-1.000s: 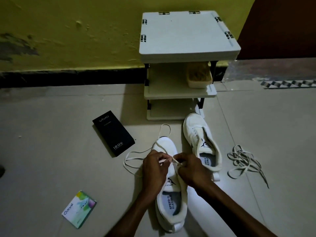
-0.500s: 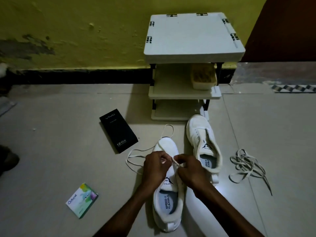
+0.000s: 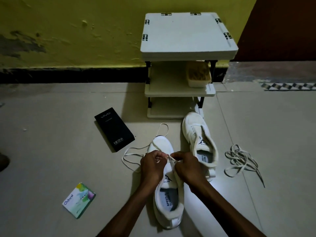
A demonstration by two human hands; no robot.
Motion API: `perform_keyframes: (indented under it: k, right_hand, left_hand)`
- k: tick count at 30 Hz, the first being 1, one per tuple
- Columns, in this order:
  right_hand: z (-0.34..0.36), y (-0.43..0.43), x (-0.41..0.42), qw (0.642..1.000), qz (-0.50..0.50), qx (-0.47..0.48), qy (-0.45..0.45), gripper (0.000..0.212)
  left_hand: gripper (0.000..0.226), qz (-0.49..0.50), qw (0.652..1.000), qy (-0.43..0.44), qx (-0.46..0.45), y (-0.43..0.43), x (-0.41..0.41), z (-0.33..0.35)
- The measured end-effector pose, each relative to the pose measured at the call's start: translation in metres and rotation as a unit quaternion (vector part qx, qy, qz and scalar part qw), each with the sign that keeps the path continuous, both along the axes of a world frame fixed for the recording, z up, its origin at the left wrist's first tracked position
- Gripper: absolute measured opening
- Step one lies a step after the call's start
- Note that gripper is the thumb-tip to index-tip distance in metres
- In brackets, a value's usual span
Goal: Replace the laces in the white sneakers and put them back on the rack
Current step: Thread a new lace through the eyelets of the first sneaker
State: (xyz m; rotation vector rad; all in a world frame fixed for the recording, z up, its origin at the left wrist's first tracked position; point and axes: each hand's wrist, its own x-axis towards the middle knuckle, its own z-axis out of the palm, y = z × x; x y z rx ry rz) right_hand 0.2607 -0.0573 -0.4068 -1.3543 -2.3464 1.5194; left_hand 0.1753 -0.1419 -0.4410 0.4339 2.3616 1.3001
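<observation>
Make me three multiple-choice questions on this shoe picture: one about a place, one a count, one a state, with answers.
1. Where are the loose laces? A on the rack top; B on the black box; C on the floor, right of the far sneaker.
2. How many sneakers are on the floor? A one; B two; C three.
3. What are the left hand and right hand doing? A pinching a lace over the near sneaker; B lying flat on the floor; C lifting the rack.
Answers: 1 C, they lie on tile beside that shoe. 2 B, two show. 3 A, both hands curl round the lace.
</observation>
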Motion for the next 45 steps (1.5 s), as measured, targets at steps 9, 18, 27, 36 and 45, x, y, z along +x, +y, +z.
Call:
perform_keyframes:
  k: [9,18,27,36,45]
  right_hand:
    - [-0.014,-0.001,0.002,0.997,-0.021,-0.073,0.023,0.050]
    - [-0.014,-0.002,0.004,0.997,-0.009,-0.065,0.049,0.033]
    - [-0.005,-0.006,0.006,0.997,0.048,0.055,0.033,0.026]
    - [-0.006,-0.010,0.008,0.999,0.011,0.024,0.044,0.018]
    - [-0.007,-0.004,0.011,0.994,-0.040,-0.052,0.085,0.008]
  left_hand:
    - [0.010,-0.069,0.994,0.080,-0.030,-0.003,-0.003,0.003]
    - [0.010,-0.103,0.985,0.130,-0.041,-0.004,-0.001,0.004]
    - [0.013,-0.041,0.996,0.071,-0.025,-0.002,0.003,0.006]
    - [0.031,-0.028,0.997,0.029,-0.060,0.001,-0.006,0.014]
    - [0.026,-0.013,0.997,0.046,-0.053,0.002,-0.009,0.007]
